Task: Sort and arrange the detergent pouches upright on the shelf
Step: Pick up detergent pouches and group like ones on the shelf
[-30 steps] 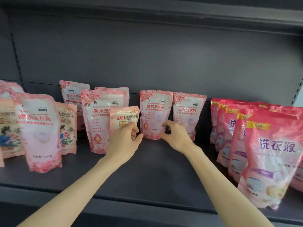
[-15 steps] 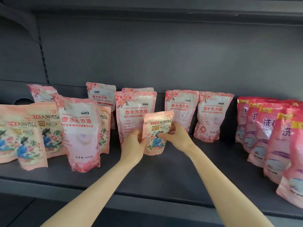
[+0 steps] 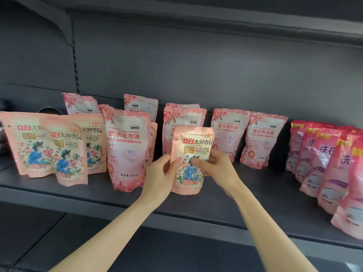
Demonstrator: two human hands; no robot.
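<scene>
I have both hands on a small peach floral detergent pouch (image 3: 191, 160), upright at mid-shelf: my left hand (image 3: 160, 178) grips its left edge with the thumb on the front, and my right hand (image 3: 218, 167) clasps its right side with the fingers (image 3: 198, 160) across the front. It stands in front of a pale pink rose-print pouch (image 3: 183, 122) on the dark grey shelf (image 3: 245, 205). Matching peach pouches (image 3: 49, 146) stand at the left, and deep pink pouches (image 3: 324, 160) line up at the right.
</scene>
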